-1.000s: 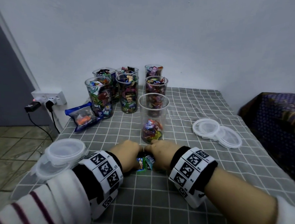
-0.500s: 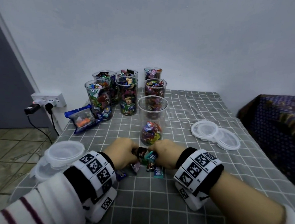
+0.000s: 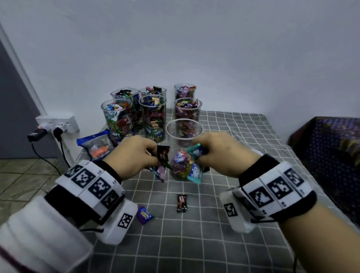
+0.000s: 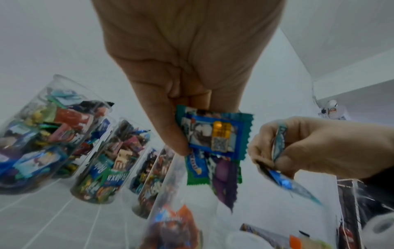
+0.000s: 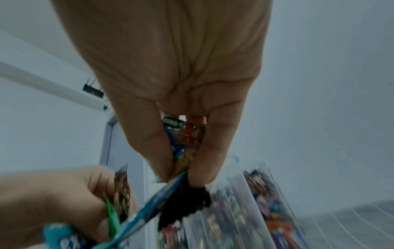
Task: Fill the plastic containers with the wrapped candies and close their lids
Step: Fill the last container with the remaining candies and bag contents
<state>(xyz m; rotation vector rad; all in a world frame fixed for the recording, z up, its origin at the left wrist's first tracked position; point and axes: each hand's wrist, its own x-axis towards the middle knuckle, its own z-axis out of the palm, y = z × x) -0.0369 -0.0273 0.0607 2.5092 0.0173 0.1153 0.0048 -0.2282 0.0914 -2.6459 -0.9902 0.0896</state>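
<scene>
A clear plastic container (image 3: 184, 129), about a third full of wrapped candies, stands mid-table. Both hands hover at its near side, a little below its rim. My left hand (image 3: 137, 153) grips a bunch of wrapped candies (image 3: 162, 156); the left wrist view shows a blue-teal wrapper (image 4: 215, 134) pinched under the thumb. My right hand (image 3: 219, 152) grips more candies, with a teal wrapper (image 3: 196, 172) hanging down; in the right wrist view the wrappers (image 5: 185, 139) sit between thumb and fingers. Two candies lie loose on the cloth: a dark one (image 3: 181, 203) and a purple one (image 3: 143, 214).
Several full open containers (image 3: 153, 114) stand behind, near the wall. A blue candy bag (image 3: 96, 144) lies at the left edge by a wall socket (image 3: 58, 123). The checked tablecloth (image 3: 190, 250) covers the table. A dark patterned seat (image 3: 337, 155) stands to the right.
Both hands have lifted off the cloth with handfuls of candies, up to the near container. Two candies were left or dropped on the cloth.
</scene>
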